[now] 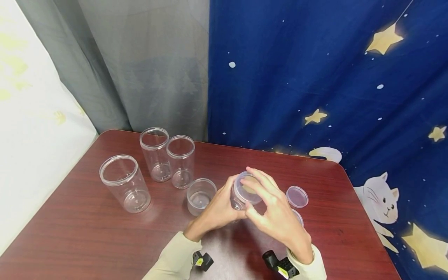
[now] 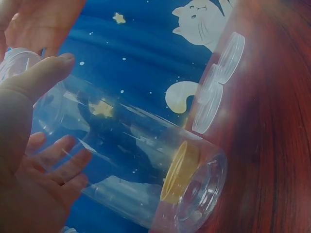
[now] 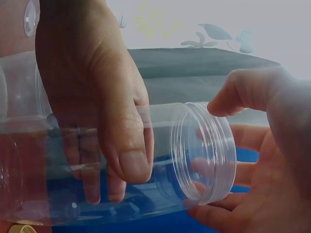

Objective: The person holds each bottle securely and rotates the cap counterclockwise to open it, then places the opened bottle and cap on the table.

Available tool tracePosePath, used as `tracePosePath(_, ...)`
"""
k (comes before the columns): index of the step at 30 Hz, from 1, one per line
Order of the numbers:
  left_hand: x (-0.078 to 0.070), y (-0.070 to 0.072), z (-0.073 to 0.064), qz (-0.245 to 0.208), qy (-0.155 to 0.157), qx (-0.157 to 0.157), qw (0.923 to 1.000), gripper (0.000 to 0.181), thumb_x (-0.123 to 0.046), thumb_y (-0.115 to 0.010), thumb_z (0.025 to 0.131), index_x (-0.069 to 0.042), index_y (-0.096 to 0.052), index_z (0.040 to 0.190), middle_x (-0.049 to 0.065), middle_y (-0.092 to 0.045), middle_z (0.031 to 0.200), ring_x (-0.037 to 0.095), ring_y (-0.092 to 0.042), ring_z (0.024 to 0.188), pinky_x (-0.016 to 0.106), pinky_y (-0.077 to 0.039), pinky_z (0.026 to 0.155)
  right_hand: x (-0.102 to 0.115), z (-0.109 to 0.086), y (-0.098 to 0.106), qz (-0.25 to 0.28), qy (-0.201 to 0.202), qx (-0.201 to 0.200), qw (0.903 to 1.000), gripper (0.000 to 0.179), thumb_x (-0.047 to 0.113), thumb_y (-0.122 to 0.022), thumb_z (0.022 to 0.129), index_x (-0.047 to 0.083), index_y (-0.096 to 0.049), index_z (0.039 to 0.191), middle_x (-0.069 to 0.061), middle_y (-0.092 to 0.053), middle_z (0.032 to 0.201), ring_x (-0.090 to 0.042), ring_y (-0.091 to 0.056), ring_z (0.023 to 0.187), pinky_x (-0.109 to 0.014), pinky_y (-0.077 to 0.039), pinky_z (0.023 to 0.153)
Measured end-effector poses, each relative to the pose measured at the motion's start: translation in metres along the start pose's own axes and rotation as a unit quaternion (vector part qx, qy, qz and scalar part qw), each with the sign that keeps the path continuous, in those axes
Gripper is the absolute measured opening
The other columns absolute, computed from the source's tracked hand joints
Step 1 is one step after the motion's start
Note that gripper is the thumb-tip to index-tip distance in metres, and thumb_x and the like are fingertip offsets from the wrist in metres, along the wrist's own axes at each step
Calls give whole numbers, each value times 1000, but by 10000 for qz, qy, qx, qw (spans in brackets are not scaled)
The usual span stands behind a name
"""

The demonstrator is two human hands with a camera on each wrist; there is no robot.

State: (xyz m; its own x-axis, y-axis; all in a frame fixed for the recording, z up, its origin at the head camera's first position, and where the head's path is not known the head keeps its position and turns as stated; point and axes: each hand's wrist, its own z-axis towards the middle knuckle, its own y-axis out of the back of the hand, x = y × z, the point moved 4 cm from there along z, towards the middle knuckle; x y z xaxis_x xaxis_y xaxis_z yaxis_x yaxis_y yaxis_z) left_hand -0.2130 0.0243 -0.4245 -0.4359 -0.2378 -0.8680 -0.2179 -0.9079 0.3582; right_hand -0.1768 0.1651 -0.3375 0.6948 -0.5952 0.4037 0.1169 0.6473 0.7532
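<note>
A clear plastic jar (image 1: 238,203) is held between both hands. My left hand (image 1: 218,212) grips its side, with the thumb and fingers around the wall in the left wrist view. My right hand (image 1: 276,210) holds the clear screw lid (image 3: 214,155) at the jar's mouth, fingers and thumb spread around its rim. The jar's body (image 2: 131,141) slants across the left wrist view, its base toward the tabletop. A gold cap (image 2: 181,170) shows through the clear plastic near the base.
Three tall open jars (image 1: 120,190) stand on the left of the brown table (image 1: 70,233). A short clear tub (image 1: 201,198) is just left of my left hand. Clear lids (image 1: 297,196) lie to the right, one partly hidden by my right hand. Curtains (image 1: 266,77) hang behind.
</note>
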Motion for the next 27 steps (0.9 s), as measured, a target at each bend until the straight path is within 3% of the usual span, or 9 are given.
tracePosePath(6,-1,0,0,-112,-61,-6,9999,91,-33,-86,72,-17,-37,147,3,-60,128,15,-61,108,35,-51,91,-2,0,1,168,-62,248,9995,57,10,-68,78,17,-59,134,-2,-41,154,-23,-38,142,-34,-37,111)
tracePosePath(10,-2,0,-1,-55,15,-99,9999,91,-29,-87,70,-17,-38,146,4,-60,128,16,-60,110,36,-51,92,-2,1,2,106,-122,162,9997,59,17,-72,80,17,-57,137,-3,-36,157,-24,-38,142,-40,-37,111)
tracePosePath(13,-4,0,-1,96,127,-311,9994,90,-27,-88,68,-15,-40,143,5,-60,129,16,-60,112,38,-50,94,0,2,1,-159,-159,-241,9995,58,28,-76,82,16,-59,135,-7,-37,157,-28,-38,142,-49,-38,108)
tracePosePath(15,-6,-1,0,197,113,-471,9986,89,-26,-88,68,-13,-41,142,6,-59,130,19,-60,113,40,-50,95,2,3,0,-470,-255,-663,9964,59,44,-75,85,14,-61,133,-9,-40,154,-32,-40,139,-52,-41,104)
tracePosePath(18,-8,-5,-1,337,91,-633,9974,88,-23,-88,69,-10,-41,142,9,-58,130,20,-60,113,40,-50,95,4,3,-2,-1006,-421,-1310,9854,68,62,-67,85,11,-63,130,-14,-48,146,-36,-46,129,-53,-45,95)
tracePosePath(21,-8,-8,-1,457,69,-671,9967,88,-19,-86,69,-8,-40,143,11,-57,133,21,-59,115,40,-50,96,5,2,-4,-1375,-644,-1612,9752,78,70,-61,84,8,-63,130,-17,-54,135,-37,-52,116,-49,-46,88)
tracePosePath(27,-7,-9,-2,447,-71,-569,9974,85,-18,-84,71,-5,-40,143,15,-55,137,24,-58,120,42,-48,100,3,0,-11,-1587,-1146,-1231,9729,92,66,-75,73,6,-53,139,-18,-53,129,-36,-56,111,-51,-51,84)
